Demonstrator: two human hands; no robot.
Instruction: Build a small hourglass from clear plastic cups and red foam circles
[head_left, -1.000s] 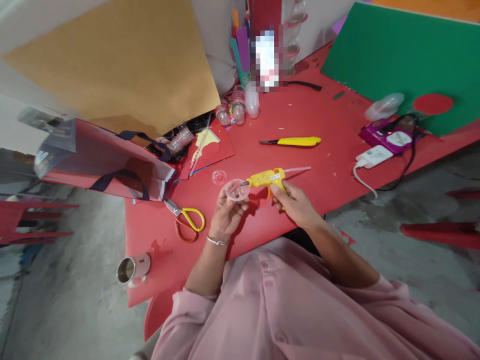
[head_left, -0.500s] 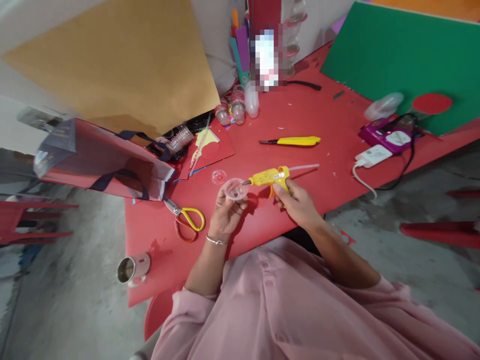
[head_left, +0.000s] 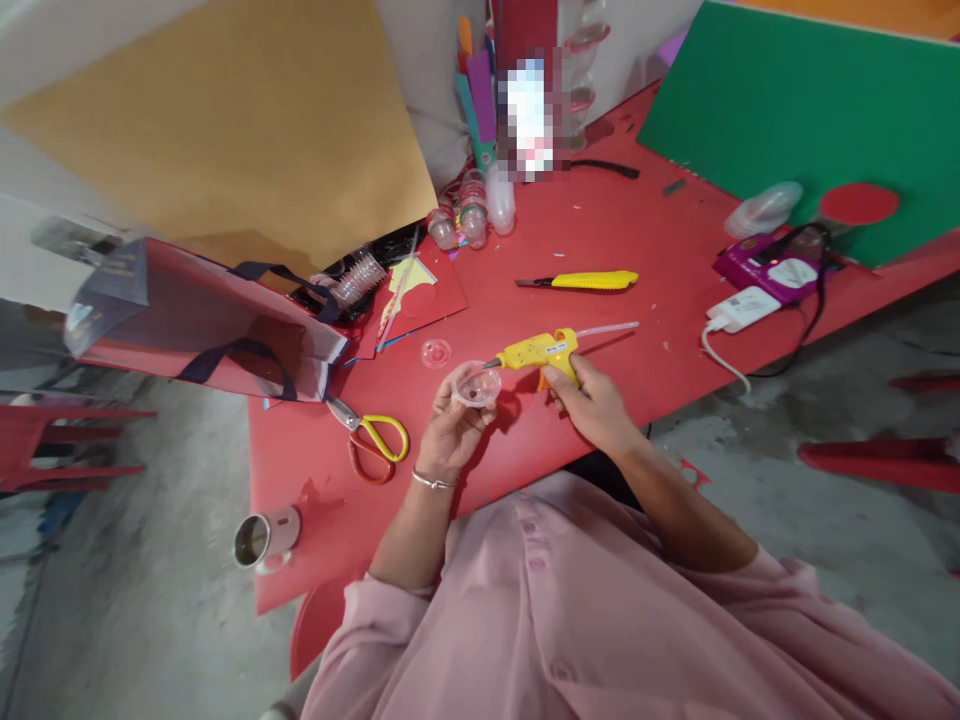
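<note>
A small clear plastic cup is held in the fingers of my left hand, its open mouth facing up. My right hand grips a yellow glue gun by its handle, the index finger by the orange trigger. The gun's metal nozzle points left and is at the cup's far rim; whether it touches, I cannot tell. From the gun's back end sticks out a glue stick. Just beyond my left hand a clear round lid lies on the red table.
A yellow cutter knife lies beyond the gun. Scissors and a metal mug are on the left, below a clear bag. On the right sits a purple extension box with a white plug. Stacked plastic cups stand at the back.
The cup has tilted a little and shifted slightly towards me. The glue gun's nozzle stays close to its rim, and both hands keep their grip.
</note>
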